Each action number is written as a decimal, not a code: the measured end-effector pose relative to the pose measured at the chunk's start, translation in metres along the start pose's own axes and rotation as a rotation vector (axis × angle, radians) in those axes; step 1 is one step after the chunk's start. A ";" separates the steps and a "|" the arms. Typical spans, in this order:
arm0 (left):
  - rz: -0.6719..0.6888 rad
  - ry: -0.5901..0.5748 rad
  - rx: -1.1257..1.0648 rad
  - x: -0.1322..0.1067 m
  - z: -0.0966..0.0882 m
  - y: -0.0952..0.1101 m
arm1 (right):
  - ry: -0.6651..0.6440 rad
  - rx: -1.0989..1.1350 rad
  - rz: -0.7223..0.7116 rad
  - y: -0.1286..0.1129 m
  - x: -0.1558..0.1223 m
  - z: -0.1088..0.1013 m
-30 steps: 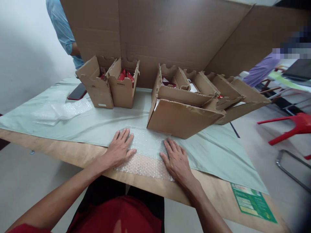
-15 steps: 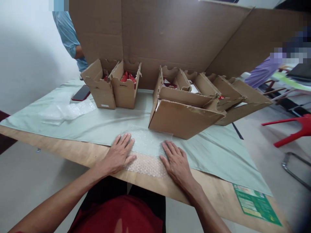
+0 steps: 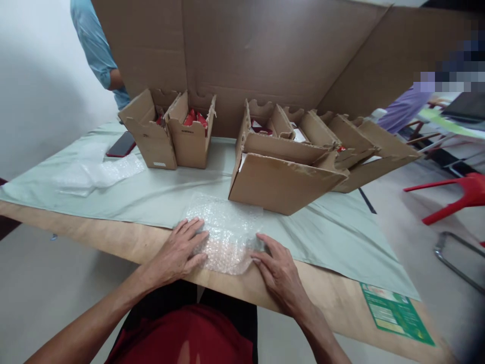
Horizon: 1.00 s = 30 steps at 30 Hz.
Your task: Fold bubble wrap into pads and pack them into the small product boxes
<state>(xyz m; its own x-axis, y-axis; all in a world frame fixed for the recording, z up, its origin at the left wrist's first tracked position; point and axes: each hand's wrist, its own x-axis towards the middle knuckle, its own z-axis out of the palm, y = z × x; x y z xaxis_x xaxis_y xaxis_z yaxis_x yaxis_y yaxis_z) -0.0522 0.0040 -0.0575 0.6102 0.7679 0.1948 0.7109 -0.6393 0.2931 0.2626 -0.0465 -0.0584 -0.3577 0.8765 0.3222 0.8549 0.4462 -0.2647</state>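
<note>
A sheet of clear bubble wrap [image 3: 227, 227] lies at the near edge of the wooden table [image 3: 113, 237], partly on a pale green cloth [image 3: 159, 194]. My left hand [image 3: 178, 250] rests on the sheet's left side with its fingers stretched out. My right hand [image 3: 278, 268] is at the sheet's right edge, thumb and fingers pinched on it. Between my hands the sheet is rumpled and bulges up a little. A large open cardboard box [image 3: 282, 184] stands just behind the sheet.
Two small open cardboard boxes [image 3: 170, 134] holding red items stand at the back left, with a dark phone [image 3: 121, 144] and more plastic wrap [image 3: 96, 174] beside them. Tall cardboard sheets [image 3: 246, 50] wall off the back. Another person's blue sleeve [image 3: 94, 45] shows behind them. A green leaflet [image 3: 396, 313] lies right.
Both hands have slid back toward me along the bubble wrap. The sheet, flat before, is now bunched up between them, and my right hand has closed on its edge.
</note>
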 end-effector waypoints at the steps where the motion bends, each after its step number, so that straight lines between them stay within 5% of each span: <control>1: -0.004 -0.008 -0.013 -0.001 -0.002 -0.001 | 0.035 0.005 0.015 -0.002 0.003 0.003; 7: -0.006 -0.067 -0.175 -0.014 -0.021 -0.011 | 0.172 0.148 0.094 -0.012 0.006 -0.010; 12: 0.002 -0.156 -0.318 -0.022 -0.033 -0.014 | 0.067 0.533 0.320 -0.021 0.007 -0.028; 18: -0.219 0.077 -0.444 -0.015 -0.028 -0.011 | 0.094 0.729 0.591 -0.023 0.016 -0.023; 24: -0.401 0.184 -0.614 0.016 -0.027 -0.009 | 0.125 0.705 0.648 -0.014 0.029 -0.021; 30: -0.430 0.206 -0.337 0.043 -0.017 -0.020 | 0.186 0.428 0.575 0.006 0.046 -0.013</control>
<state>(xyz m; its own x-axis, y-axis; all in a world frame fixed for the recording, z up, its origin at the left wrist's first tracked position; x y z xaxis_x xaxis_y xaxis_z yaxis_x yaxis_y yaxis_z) -0.0464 0.0508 -0.0392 0.1866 0.9693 0.1601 0.7091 -0.2457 0.6609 0.2559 -0.0060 -0.0335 0.2047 0.9649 0.1644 0.6531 -0.0096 -0.7572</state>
